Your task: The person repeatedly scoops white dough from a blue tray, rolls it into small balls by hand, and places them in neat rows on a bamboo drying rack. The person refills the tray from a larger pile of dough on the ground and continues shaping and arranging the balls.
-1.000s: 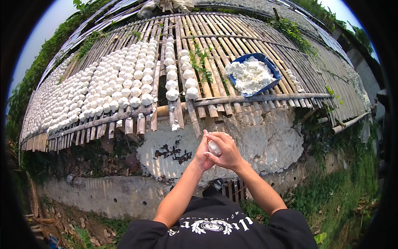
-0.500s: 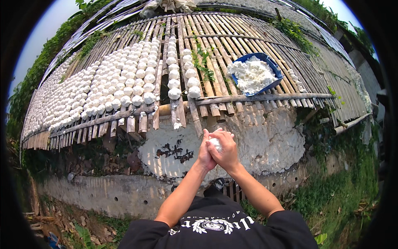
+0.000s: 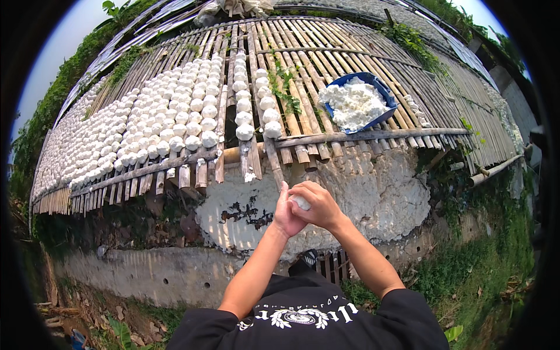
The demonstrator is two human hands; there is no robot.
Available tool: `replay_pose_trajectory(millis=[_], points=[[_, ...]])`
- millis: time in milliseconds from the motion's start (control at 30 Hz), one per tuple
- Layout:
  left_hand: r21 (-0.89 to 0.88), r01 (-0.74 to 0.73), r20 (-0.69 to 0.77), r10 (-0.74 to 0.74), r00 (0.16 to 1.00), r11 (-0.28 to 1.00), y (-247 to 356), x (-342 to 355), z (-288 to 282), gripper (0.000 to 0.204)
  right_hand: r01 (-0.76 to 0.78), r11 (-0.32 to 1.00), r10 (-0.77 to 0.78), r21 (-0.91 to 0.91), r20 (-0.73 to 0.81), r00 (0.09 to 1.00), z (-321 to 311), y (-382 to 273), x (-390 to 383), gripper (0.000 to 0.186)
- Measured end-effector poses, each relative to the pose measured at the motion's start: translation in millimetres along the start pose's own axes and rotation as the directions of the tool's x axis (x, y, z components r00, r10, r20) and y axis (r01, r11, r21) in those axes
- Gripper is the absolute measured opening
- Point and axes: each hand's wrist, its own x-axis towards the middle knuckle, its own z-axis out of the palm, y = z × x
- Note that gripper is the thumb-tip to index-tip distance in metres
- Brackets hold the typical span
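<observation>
Between my cupped palms sits a small white ball of dough-like paste (image 3: 301, 202), partly hidden by the fingers. My left hand (image 3: 286, 217) supports it from the left and below, its thumb pointing up. My right hand (image 3: 322, 205) wraps over it from the right with curled fingers. Both hands are held just in front of the near edge of a bamboo slat rack (image 3: 326, 55). Rows of similar white balls (image 3: 175, 111) cover the rack's left part. At the rack's right part stands a blue tub (image 3: 385, 93) heaped with crumbly white paste (image 3: 353, 104).
A bamboo pole (image 3: 373, 137) runs along the rack's near edge. Green vines (image 3: 286, 87) grow up through the slats. Beneath lies a white-crusted patch of ground (image 3: 373, 198), bordered by a low concrete wall (image 3: 157, 271). Grass (image 3: 466, 280) grows at the lower right.
My right hand has turned over the white ball and its fingers are more curled. My left hand has shifted slightly left, still against the ball.
</observation>
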Motion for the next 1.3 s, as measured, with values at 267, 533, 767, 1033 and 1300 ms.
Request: replay_pose_trajectory(millis=[267,533,767,1033,1300], points=[[-0.005,-0.053,0.093,0.053,0.994,0.999,8,0,14,0.065,-0.233,0.971,0.237,0.057,-0.073,0.969,4,8,4,0.039],[-0.083,-0.138,-0.052,0.134,0.990,0.987,3,9,12,0.069,-0.064,0.996,0.049,-0.066,-0.203,0.978,4,13,0,0.044],[0.014,0.028,-0.114,-0.027,0.993,1.000,7,-6,17,0.064,0.120,0.970,-0.126,-0.209,-0.012,0.992,-3,14,3,0.043],[0.001,-0.129,0.031,0.129,0.991,0.992,-4,0,26,0.080,-0.238,0.971,0.240,0.034,-0.069,0.968,5,7,4,0.046],[0.033,-0.234,-0.177,0.236,0.955,0.972,-9,5,21,0.050,-0.126,0.992,0.120,-0.019,-0.200,0.972,4,9,8,0.031]])
